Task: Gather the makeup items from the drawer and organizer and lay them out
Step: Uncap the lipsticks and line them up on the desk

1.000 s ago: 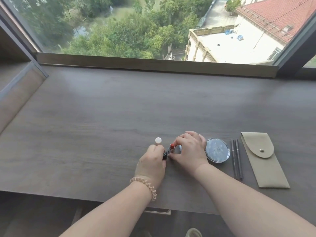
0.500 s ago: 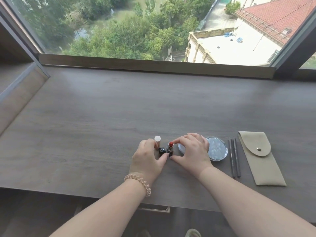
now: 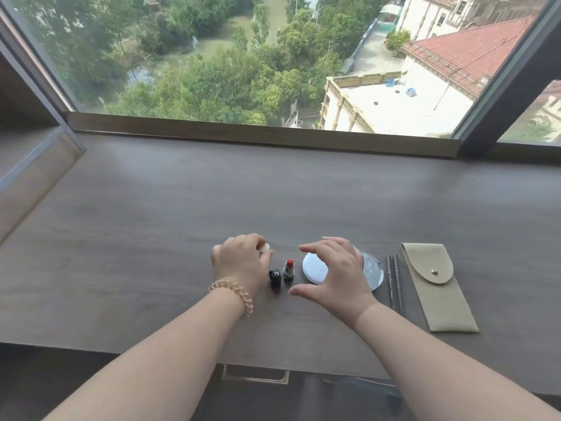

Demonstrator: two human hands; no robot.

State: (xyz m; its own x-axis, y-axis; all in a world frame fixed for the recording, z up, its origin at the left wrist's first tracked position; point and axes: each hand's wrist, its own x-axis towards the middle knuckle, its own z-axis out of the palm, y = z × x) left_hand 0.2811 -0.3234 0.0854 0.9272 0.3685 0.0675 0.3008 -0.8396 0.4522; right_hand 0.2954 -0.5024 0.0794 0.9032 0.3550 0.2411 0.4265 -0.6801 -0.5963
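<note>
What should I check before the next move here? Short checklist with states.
1. Red lipstick standing upright, uncapped: ok.
2. Black cap beside it, apart: ok.
3. Right hand open, holding nothing, hovering over the round compact: ok.
4. Left hand pinching a small white item: ok; what the item is: cannot tell.
5. Two pencils and beige pouch laid out: ok.

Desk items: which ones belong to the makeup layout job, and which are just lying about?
Part of the job:
- red lipstick, standing uncapped
- black cap beside it
- white-topped item at the left hand
- round compact under the right hand
- two slim pencils
- beige pouch

Just there:
- spiral wrist band
- drawer handle below the desk edge
</note>
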